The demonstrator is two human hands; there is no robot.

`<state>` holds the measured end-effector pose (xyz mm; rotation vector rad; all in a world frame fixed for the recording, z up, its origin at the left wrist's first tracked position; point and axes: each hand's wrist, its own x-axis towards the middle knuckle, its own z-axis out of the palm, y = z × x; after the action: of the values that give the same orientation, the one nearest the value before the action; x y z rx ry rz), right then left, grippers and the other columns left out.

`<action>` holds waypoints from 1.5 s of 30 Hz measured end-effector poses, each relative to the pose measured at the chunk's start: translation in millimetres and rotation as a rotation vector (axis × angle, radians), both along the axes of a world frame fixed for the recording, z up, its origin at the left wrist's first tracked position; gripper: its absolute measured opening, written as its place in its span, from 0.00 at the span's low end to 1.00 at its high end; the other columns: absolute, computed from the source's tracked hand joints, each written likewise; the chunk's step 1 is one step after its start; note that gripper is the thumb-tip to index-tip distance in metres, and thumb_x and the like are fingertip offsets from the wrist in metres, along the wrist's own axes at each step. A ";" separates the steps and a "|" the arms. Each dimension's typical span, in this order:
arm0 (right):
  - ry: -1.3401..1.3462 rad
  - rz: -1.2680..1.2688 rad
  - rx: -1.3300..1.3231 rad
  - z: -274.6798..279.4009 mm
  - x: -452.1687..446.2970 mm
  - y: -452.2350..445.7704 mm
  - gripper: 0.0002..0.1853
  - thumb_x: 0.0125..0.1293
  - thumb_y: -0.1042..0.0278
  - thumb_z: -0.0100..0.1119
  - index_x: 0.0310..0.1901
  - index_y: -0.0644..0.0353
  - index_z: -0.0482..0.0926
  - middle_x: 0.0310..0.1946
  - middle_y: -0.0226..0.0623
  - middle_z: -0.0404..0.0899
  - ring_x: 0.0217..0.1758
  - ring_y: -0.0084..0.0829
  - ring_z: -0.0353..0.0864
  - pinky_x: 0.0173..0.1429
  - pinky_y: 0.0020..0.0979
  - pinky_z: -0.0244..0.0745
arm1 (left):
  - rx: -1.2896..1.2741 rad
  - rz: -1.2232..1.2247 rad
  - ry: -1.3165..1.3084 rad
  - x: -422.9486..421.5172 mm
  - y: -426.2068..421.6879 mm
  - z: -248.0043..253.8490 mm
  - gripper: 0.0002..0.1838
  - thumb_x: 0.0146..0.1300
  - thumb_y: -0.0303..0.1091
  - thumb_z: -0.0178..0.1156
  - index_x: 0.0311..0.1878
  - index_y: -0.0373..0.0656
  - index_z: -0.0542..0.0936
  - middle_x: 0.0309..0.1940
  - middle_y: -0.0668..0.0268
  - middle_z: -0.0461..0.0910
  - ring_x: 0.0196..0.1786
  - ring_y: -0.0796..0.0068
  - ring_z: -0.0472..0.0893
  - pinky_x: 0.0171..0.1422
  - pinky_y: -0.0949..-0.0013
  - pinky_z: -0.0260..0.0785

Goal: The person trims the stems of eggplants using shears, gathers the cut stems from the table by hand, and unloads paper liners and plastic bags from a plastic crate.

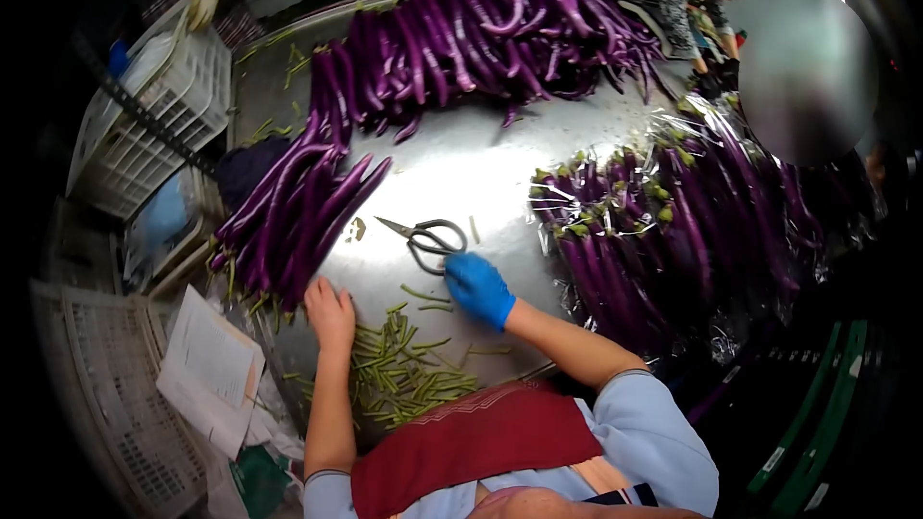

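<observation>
My left hand is bare, its fingers a little apart, beside the lower ends of a bundle of long purple eggplants. I cannot see it gripping any of them. My right hand, in a blue glove, is closed at the end of the black handles of a pair of scissors. The blades point left over the metal table, slightly open. Between my forearms lies a heap of cut green stem pieces, with a few loose bits near the glove.
A large pile of eggplants covers the far side. Plastic-wrapped eggplants lie at the right. White crates and papers stand at the left. Two people are at the far side, one wearing a pale glove. Green-edged crates sit lower right.
</observation>
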<state>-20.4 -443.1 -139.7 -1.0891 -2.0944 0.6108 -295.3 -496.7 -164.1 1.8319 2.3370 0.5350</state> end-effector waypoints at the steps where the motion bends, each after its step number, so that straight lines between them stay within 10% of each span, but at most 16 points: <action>1: -0.006 -0.124 -0.027 -3.2 8.7 14.3 0.10 0.54 0.72 0.55 0.40 0.60 0.75 0.34 0.44 0.74 0.40 0.45 0.74 0.44 0.40 0.70 | 0.004 0.000 0.004 3.2 0.3 3.9 0.23 0.57 0.33 0.55 0.53 0.28 0.68 0.52 0.46 0.65 0.55 0.47 0.65 0.60 0.55 0.58; 10: -0.125 -0.329 -0.128 -47.4 38.6 47.1 0.10 0.57 0.73 0.48 0.42 0.58 0.70 0.35 0.47 0.73 0.38 0.49 0.73 0.41 0.43 0.70 | 0.094 -0.288 -0.190 20.7 -42.6 6.8 0.22 0.57 0.31 0.54 0.55 0.34 0.69 0.54 0.51 0.67 0.57 0.51 0.66 0.59 0.57 0.60; 18: -0.176 -0.073 -0.099 -1.4 -34.3 -30.0 0.14 0.56 0.66 0.54 0.43 0.61 0.72 0.36 0.46 0.73 0.40 0.46 0.73 0.41 0.41 0.72 | -0.011 -0.349 -0.036 27.4 -26.7 12.6 0.21 0.60 0.37 0.52 0.56 0.42 0.71 0.58 0.52 0.65 0.62 0.52 0.62 0.64 0.55 0.52; 29: -0.320 0.547 -0.194 -13.4 -71.2 -112.4 0.13 0.59 0.60 0.51 0.41 0.58 0.74 0.38 0.44 0.72 0.41 0.47 0.72 0.41 0.45 0.69 | -0.179 -0.533 -0.511 6.5 -116.9 27.9 0.12 0.53 0.31 0.56 0.41 0.38 0.75 0.44 0.54 0.75 0.49 0.55 0.72 0.54 0.58 0.62; 33: -0.067 0.315 -0.029 17.7 -34.4 -116.4 0.13 0.61 0.60 0.49 0.43 0.58 0.72 0.39 0.46 0.71 0.43 0.48 0.71 0.45 0.46 0.67 | 0.124 -0.384 -0.284 -12.6 -122.0 37.2 0.15 0.51 0.27 0.56 0.44 0.39 0.76 0.48 0.52 0.74 0.52 0.53 0.71 0.58 0.56 0.61; 43: -0.450 -0.155 -0.438 5.1 56.9 -133.0 0.17 0.59 0.62 0.50 0.48 0.58 0.66 0.44 0.51 0.66 0.45 0.52 0.70 0.43 0.49 0.71 | -0.525 -0.037 0.114 -33.6 -148.7 14.5 0.24 0.70 0.39 0.36 0.67 0.41 0.57 0.69 0.53 0.47 0.70 0.51 0.46 0.70 0.48 0.38; 44: -0.402 -0.112 -0.415 -8.0 43.2 -138.8 0.16 0.57 0.64 0.51 0.47 0.59 0.67 0.43 0.52 0.66 0.44 0.52 0.70 0.43 0.48 0.70 | -0.616 0.057 0.118 -22.4 -145.7 12.0 0.28 0.68 0.45 0.39 0.68 0.42 0.53 0.69 0.54 0.45 0.70 0.52 0.47 0.69 0.47 0.41; 45: -0.352 -0.039 -0.398 -19.1 29.4 -142.1 0.15 0.56 0.65 0.51 0.45 0.61 0.68 0.42 0.52 0.66 0.43 0.53 0.70 0.44 0.47 0.70 | -0.394 -0.298 0.325 -19.3 -149.6 45.0 0.28 0.66 0.49 0.40 0.62 0.39 0.63 0.57 0.48 0.65 0.57 0.50 0.67 0.59 0.53 0.61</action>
<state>9.0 -585.2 -158.8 -1.5499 -2.2972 0.8972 -314.7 -646.3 -119.2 2.1231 2.0791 -0.2598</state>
